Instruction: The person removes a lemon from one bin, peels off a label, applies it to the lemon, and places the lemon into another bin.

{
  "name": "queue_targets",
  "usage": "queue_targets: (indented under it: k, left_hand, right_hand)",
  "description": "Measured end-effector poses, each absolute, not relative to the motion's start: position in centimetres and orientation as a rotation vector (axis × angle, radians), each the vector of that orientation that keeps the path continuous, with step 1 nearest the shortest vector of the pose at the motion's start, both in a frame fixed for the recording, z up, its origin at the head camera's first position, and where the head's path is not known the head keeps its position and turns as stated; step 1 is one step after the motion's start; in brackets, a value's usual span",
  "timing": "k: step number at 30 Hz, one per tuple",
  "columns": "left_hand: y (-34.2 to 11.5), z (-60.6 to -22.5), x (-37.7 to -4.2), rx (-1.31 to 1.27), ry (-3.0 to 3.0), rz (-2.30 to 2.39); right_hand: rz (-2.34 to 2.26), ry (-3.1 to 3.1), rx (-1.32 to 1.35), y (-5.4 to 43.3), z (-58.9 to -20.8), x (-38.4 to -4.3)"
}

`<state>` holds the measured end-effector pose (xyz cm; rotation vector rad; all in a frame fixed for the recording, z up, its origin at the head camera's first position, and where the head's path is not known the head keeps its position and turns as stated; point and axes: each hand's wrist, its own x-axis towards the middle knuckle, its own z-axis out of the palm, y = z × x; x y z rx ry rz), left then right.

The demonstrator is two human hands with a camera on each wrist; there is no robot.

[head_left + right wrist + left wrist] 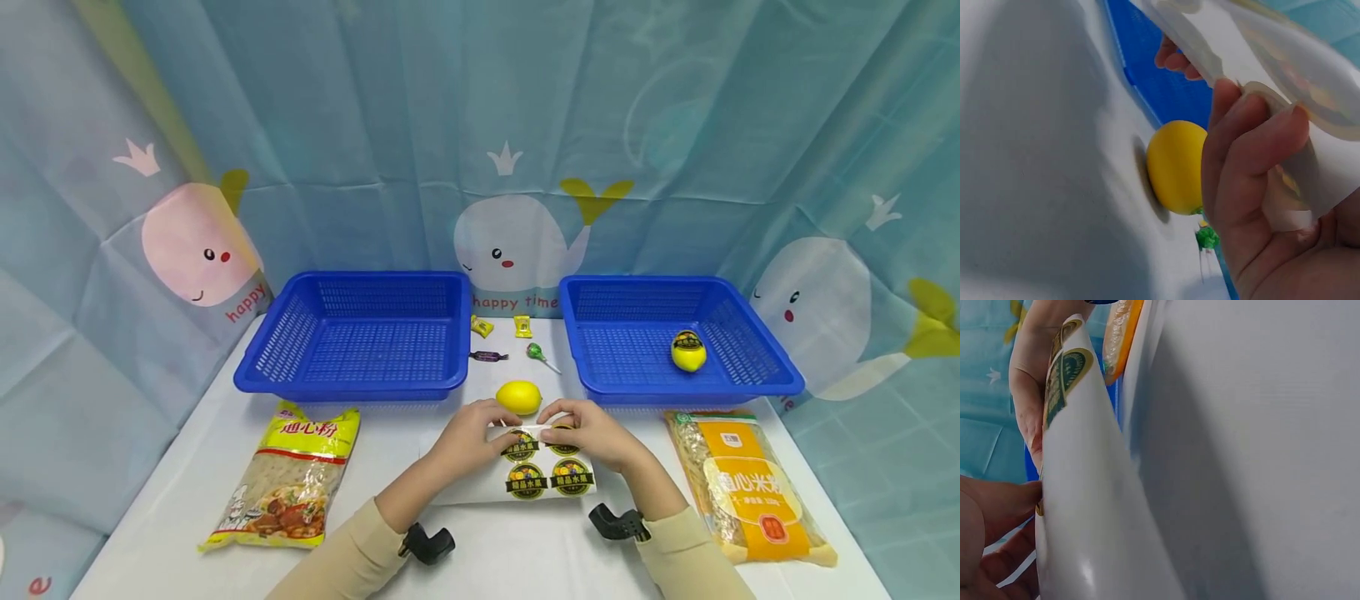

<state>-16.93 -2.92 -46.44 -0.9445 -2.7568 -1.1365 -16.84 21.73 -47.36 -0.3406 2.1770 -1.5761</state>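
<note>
Pinching hands: left hand [471, 436] and right hand [597, 433] hold the far edge of the sticker sheet [528, 467], near centre, between thumbs and fingers, likely keeping it raised and steady.
Plain lemon [517, 397]: just beyond, partly behind fingers in the right wrist view.
Right basket [693, 392]: holds a stickered lemon [688, 357], perhaps to separate it.
Yellow sweets [522, 326]: far, wrapper print unreadable.

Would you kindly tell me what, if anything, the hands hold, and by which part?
A sticker sheet: the left hand and right hand pinch it along its far edge.
</note>
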Motion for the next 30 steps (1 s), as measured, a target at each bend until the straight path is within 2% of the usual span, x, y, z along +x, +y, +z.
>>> queue_targets:
  k: [21, 30]
  left_hand:
    - [-3.29, -46.24, -16.7, -0.961, -2.747, -1.315]
    - [-3.16, -46.34, -16.7, -0.975, -2.765, -1.209]
  right_hand:
    - [-1.664, 2.092, -0.294, 21.88, -47.54, -16.37]
    - [-1.705, 2.085, -0.293, 22.26, -47.83, -16.32]
